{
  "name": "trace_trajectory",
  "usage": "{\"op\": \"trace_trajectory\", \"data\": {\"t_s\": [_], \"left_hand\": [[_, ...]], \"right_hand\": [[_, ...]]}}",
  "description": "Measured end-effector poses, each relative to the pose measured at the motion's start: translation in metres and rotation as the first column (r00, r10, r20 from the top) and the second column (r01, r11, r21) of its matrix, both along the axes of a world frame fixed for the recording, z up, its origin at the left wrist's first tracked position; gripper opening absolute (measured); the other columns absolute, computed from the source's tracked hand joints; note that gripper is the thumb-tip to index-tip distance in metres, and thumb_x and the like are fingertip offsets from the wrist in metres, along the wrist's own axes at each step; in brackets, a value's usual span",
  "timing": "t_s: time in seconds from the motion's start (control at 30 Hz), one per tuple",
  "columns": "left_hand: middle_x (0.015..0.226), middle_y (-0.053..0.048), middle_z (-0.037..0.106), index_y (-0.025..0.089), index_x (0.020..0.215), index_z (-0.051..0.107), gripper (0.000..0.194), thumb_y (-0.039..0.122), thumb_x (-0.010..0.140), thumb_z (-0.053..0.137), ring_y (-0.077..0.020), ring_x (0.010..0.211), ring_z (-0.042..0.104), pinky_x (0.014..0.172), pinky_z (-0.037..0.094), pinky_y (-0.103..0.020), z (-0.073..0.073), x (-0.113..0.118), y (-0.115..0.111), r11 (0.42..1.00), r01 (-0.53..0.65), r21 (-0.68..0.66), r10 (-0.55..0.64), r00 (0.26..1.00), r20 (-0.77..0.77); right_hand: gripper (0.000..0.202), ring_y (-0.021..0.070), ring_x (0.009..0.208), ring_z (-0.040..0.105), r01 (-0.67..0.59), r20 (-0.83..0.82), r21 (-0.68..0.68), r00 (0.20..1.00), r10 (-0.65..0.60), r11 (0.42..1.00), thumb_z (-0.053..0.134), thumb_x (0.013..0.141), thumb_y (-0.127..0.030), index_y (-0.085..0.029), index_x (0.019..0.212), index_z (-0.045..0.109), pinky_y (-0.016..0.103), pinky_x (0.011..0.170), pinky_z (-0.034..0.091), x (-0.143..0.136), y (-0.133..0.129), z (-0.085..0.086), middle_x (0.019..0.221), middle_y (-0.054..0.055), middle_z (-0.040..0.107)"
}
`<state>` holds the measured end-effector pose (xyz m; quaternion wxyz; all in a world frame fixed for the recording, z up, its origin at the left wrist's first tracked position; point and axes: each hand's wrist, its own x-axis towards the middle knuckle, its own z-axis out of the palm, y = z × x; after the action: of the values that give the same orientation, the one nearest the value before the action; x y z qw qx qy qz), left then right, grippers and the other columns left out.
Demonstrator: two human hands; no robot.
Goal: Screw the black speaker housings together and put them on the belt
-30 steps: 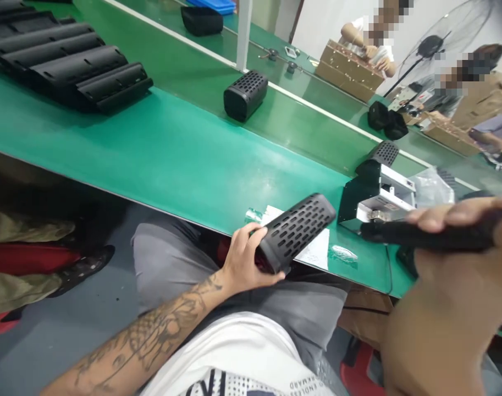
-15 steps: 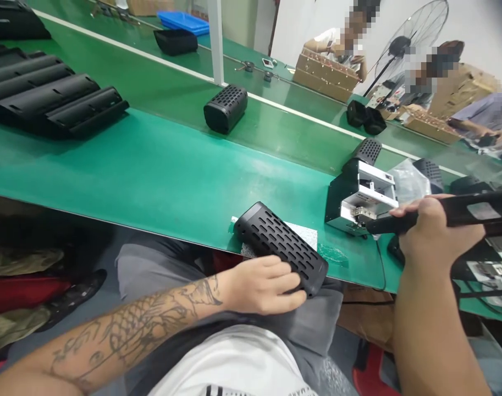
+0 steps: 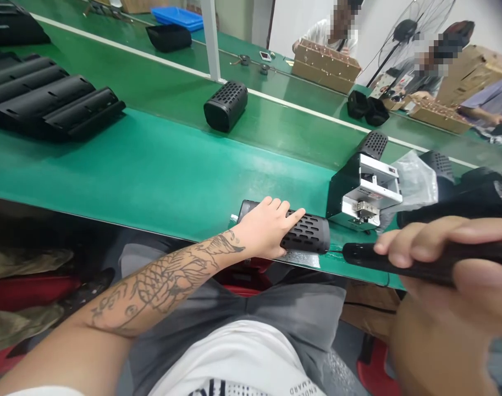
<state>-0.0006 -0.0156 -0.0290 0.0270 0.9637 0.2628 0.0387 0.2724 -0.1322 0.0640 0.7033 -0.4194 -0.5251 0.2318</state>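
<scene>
swung round since the earlier frame, the perforated housing (image 3: 307, 233) is lying along the green table's (image 3: 160, 170) edge. the left hand (image 3: 269, 226) is clasping it from above; the right hand (image 3: 475, 290) is gripping a driver (image 3: 434, 273), its bit (image 3: 335, 251) pointing housing-ward.

Head-worn view, facing forward, downward; close-range

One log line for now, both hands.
left hand: gripping slotted housing | right hand: holding black driver | driver bit: at housing's right end, contact unclear | boxy machine: on green tabletop
</scene>
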Motion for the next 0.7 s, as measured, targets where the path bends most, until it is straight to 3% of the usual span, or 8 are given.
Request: {"op": "trace_trajectory", "data": {"t_s": [0.1,0.2,0.7], "left_hand": [[0.137,-0.024,0.072,0.012,0.178,0.05,0.107,0.055,0.089,0.091,-0.0424,0.121,0.069,0.106,0.045,-0.05,0.001,-0.001,-0.002,1.0,-0.013,0.004,0.013,1.0,0.001],[0.137,-0.022,0.072,0.012,0.179,0.049,0.107,0.055,0.09,0.091,-0.0411,0.121,0.068,0.107,0.044,-0.049,0.0,-0.001,-0.004,1.0,-0.02,0.013,0.02,1.0,0.013],[0.142,-0.025,0.071,0.012,0.181,0.045,0.106,0.047,0.091,0.09,-0.0421,0.123,0.065,0.109,0.042,-0.051,-0.004,-0.002,-0.013,1.0,-0.016,0.011,0.015,0.999,0.033]], "right_hand": [[0.02,0.0262,0.052,0.07,-0.119,0.066,0.021,0.991,0.117,0.993,0.095,0.08,-0.029,-0.024,0.098,0.088,0.05,0.052,0.066,-0.03,0.007,-0.009,0.069,0.003,0.074],[0.017,0.0231,0.054,0.071,-0.148,0.064,0.008,0.987,0.147,0.989,0.093,0.083,-0.026,-0.024,0.099,0.087,0.045,0.054,0.068,-0.044,0.014,-0.015,0.07,0.002,0.075],[0.014,0.0202,0.053,0.067,-0.219,0.021,-0.103,0.975,0.222,0.97,0.093,0.087,-0.027,-0.024,0.097,0.082,0.041,0.052,0.063,-0.037,0.019,-0.021,0.071,0.0,0.073]]}}
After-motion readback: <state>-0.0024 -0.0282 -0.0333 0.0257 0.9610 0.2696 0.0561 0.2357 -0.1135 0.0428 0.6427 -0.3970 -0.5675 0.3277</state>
